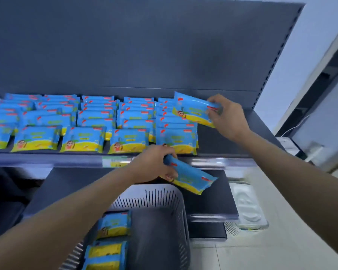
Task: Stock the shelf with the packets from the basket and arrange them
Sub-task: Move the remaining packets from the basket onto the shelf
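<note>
Several rows of blue and yellow packets stand on the dark shelf. My right hand grips one packet by its right end, tilted above the back of the rightmost row. My left hand holds a second packet by its left end, in front of the shelf's front rail and above the basket. The grey slotted basket stands below with a few packets lying at its left side.
The shelf's right end beside the last row is bare dark metal. A price label sits on the front rail. A lower shelf lies behind the basket. White plastic items lie on the tiled floor at right.
</note>
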